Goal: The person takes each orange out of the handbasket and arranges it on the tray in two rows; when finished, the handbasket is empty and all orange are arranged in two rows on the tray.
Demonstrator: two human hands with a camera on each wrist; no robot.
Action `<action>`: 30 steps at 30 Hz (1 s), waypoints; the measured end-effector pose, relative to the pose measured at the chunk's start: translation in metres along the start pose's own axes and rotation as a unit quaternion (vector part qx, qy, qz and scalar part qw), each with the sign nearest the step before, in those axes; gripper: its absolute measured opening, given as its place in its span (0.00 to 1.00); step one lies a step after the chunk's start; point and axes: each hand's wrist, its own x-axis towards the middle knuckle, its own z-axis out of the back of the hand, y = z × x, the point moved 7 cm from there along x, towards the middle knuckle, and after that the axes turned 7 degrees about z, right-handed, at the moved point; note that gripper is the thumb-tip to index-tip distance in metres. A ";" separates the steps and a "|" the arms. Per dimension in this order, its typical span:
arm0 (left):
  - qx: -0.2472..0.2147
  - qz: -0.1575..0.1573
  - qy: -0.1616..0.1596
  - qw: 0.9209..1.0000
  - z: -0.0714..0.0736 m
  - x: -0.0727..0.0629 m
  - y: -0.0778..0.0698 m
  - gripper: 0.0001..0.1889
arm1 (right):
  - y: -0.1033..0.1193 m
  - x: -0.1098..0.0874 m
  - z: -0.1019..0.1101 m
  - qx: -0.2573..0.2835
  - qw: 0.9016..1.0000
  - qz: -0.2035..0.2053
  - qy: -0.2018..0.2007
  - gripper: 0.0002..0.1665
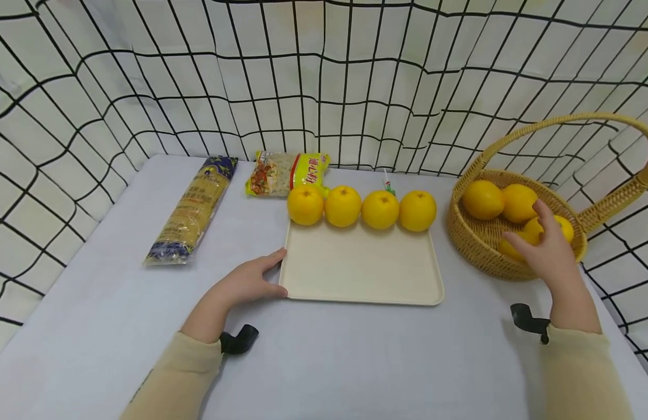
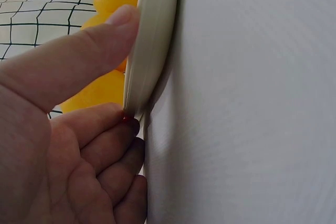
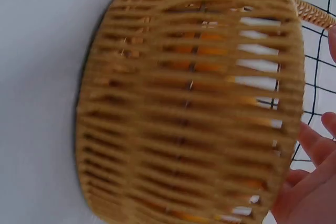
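Note:
My left hand [image 1: 247,281] rests at the left edge of a cream rectangular tray [image 1: 361,274]. In the left wrist view, its thumb and fingertips touch the tray's rim [image 2: 152,40] with a gap between them. Several oranges [image 1: 342,206] stand in a row along the tray's far edge. Over the right-hand wicker basket [image 1: 476,256], my right hand [image 1: 552,251] reaches with thumb and fingers spread apart. Beneath it, several more oranges [image 1: 483,199] lie inside, some partly hidden by the hand. Woven basket wall fills most of the right wrist view.
A long pack of dry noodles [image 1: 192,213] lies at the left. Behind the row of oranges is a yellow-and-red food packet [image 1: 287,172]. A small green-and-red item [image 1: 389,186] pokes up there. Black netting [image 1: 319,105] surrounds the table; the basket's handle [image 1: 565,119] arches high.

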 end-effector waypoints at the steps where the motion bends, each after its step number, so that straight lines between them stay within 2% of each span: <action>1: 0.000 0.001 0.000 1.000 0.000 0.000 0.000 0.46 | -0.002 0.000 0.001 -0.008 1.000 0.003 0.000 0.53; 4: 0.000 0.004 0.000 1.000 0.001 0.000 0.002 0.46 | -0.008 0.000 0.003 -0.036 0.999 0.005 0.001 0.53; 15: -0.004 0.003 0.000 1.000 0.001 0.000 0.002 0.46 | -0.033 -0.013 0.006 -0.066 0.997 -0.014 0.031 0.53; 22: -0.001 -0.006 -0.001 1.000 0.000 0.001 0.002 0.46 | -0.037 -0.015 0.006 -0.104 0.993 -0.029 0.038 0.52; 30: -0.001 -0.004 0.001 1.000 0.000 0.000 0.001 0.46 | -0.040 -0.012 0.005 -0.124 0.988 -0.048 0.080 0.55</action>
